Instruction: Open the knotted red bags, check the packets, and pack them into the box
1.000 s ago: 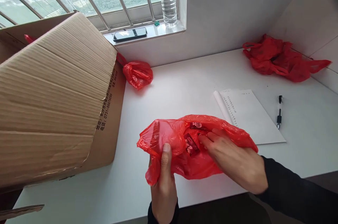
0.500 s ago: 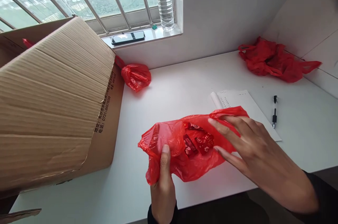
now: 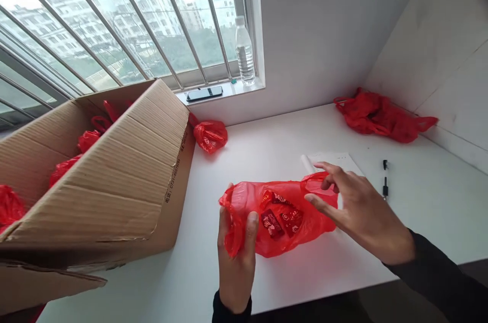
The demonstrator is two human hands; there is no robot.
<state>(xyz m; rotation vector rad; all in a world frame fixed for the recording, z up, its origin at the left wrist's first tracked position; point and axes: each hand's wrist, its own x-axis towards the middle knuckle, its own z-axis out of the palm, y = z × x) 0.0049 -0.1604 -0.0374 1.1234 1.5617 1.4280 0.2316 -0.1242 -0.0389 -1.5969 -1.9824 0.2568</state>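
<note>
A thin red plastic bag (image 3: 282, 247) is spread wide just above the table's front part. Inside it lie several small dark-red printed packets (image 3: 271, 224). My left hand (image 3: 238, 241) is closed on the gathered left end of the bag, thumb in front and fingers behind. At the bag's right end is my right hand (image 3: 354, 206). Its thumb and index finger are spread apart, while the other fingers curl against the red plastic. The fingertips of that hand are partly hidden by the plastic.
On the left, a large cardboard box (image 3: 125, 175) holds several red bags (image 3: 89, 140). A knotted red bag (image 3: 210, 136) sits beside it. Behind my right hand are paper sheets (image 3: 345, 160) and a pen (image 3: 385, 188); crumpled red bags (image 3: 385, 115) lie back right. A phone (image 3: 205, 93) and bottle (image 3: 244, 54) occupy the sill.
The camera view has tilted up, showing more of the window and the box's inside. My left hand has bunched up more of the bag's left end. My right thumb and index finger have moved apart.
</note>
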